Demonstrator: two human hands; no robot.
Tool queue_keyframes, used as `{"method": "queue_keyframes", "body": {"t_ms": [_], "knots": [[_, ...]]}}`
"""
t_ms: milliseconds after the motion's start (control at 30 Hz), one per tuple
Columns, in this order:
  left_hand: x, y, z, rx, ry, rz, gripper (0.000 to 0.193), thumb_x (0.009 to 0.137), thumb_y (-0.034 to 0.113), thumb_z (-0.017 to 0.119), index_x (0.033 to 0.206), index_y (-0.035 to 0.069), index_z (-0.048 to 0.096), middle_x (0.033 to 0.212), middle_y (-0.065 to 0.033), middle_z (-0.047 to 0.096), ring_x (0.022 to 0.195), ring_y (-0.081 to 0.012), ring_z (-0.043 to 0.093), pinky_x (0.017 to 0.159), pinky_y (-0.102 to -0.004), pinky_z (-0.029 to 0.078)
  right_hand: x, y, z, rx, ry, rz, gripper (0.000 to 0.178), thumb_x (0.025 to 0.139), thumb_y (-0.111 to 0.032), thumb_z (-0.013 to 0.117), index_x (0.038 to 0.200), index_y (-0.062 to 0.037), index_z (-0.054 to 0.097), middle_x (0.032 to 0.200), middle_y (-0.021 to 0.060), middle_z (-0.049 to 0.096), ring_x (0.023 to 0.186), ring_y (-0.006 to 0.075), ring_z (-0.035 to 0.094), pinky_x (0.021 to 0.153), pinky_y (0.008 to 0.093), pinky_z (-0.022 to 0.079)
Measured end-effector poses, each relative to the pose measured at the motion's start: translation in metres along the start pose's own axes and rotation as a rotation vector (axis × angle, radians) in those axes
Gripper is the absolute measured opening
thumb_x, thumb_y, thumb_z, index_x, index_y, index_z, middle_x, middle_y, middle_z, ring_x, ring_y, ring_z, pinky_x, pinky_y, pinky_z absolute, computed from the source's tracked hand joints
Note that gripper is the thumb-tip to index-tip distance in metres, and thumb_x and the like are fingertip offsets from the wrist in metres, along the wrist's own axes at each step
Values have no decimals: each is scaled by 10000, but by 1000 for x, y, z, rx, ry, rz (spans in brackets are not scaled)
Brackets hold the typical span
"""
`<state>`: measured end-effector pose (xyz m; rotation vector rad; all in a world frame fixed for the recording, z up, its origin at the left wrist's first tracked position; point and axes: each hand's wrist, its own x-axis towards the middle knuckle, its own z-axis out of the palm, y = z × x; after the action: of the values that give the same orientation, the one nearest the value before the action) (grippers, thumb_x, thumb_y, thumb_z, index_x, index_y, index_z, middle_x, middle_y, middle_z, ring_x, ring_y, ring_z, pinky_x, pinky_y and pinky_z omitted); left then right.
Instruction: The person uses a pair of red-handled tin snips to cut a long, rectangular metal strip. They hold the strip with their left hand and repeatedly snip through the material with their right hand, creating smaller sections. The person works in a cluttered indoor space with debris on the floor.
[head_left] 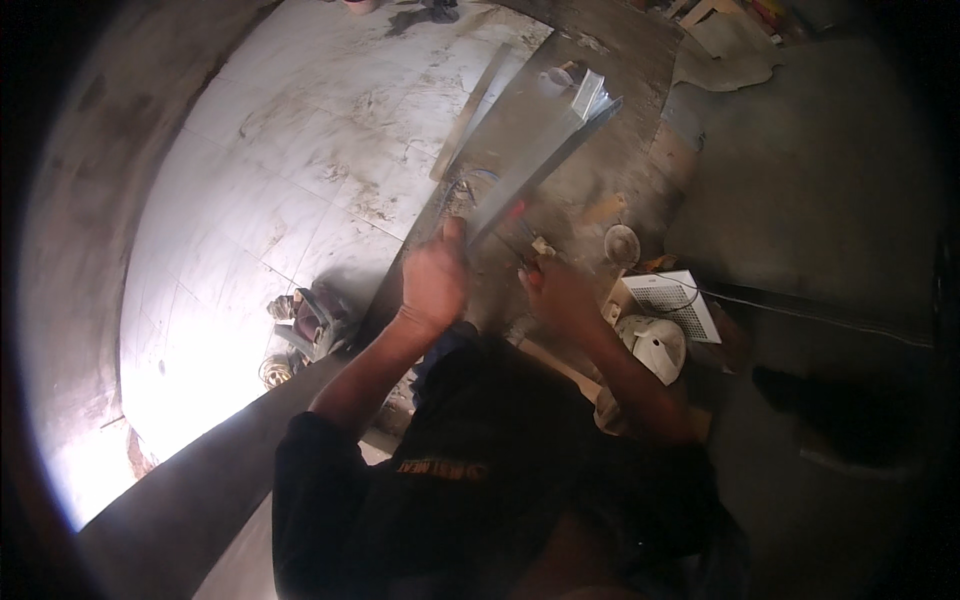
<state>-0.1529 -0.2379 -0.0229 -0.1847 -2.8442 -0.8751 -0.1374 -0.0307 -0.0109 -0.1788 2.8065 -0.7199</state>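
Observation:
A long, shiny metal channel (540,155) slants away from me toward the upper right. My left hand (437,277) is closed around its near end, thumb on top. Close by on the right, my right hand (552,285) is curled shut on a small red-handled tool (534,277); motion blur hides its exact kind. Another red spot (516,210) shows beside the channel, too smeared to name. Blue wire (483,173) lies just left of the channel.
White tiles (330,150) smeared with dirt spread at left, with a strip (475,110) at their edge. A dusty power tool (315,322) lies there. To the right are a white perforated panel (675,305), a white rounded object (657,350), a round disc (621,244) and a cable (810,312).

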Motion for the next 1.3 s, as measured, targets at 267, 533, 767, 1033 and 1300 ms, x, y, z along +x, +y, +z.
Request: {"method": "queue_keyframes", "body": {"t_ms": [267,533,767,1033,1300], "knots": [[-14,1,6,119,-68,-136,348,795,173,709,1033,31,498,799,-204,657,740,-410,666,660,-505,529,-4,27,28,37,15,-101,277,955,-278,579,896,-9,608,862,228,648,831,434,630,717,517,483],[-52,-10,33,162,-197,-510,475,766,319,776,1080,6,603,820,-229,698,788,-419,691,707,-492,560,-2,48,59,74,-58,-251,239,903,-282,641,892,-43,634,845,215,666,842,437,649,736,536,512],[-77,-17,6,-698,-341,-557,212,754,161,751,851,-16,684,667,-118,678,591,-201,669,582,-337,533,2,56,59,165,-191,-308,198,873,-242,666,906,-48,645,786,204,667,782,436,657,698,526,520],[-63,-32,-45,-1350,-505,-545,260,802,62,757,1026,-22,656,811,-87,685,661,-162,659,561,-299,520,18,54,71,112,124,-640,252,907,-284,636,930,-33,642,764,195,639,758,424,646,661,477,511],[-70,-80,-84,-1824,-117,-736,271,870,24,687,1114,37,570,856,-83,624,656,-179,616,516,-305,509,6,-2,117,776,-227,23,143,940,-205,601,921,-64,611,795,39,615,730,169,590,647,374,473]]}}
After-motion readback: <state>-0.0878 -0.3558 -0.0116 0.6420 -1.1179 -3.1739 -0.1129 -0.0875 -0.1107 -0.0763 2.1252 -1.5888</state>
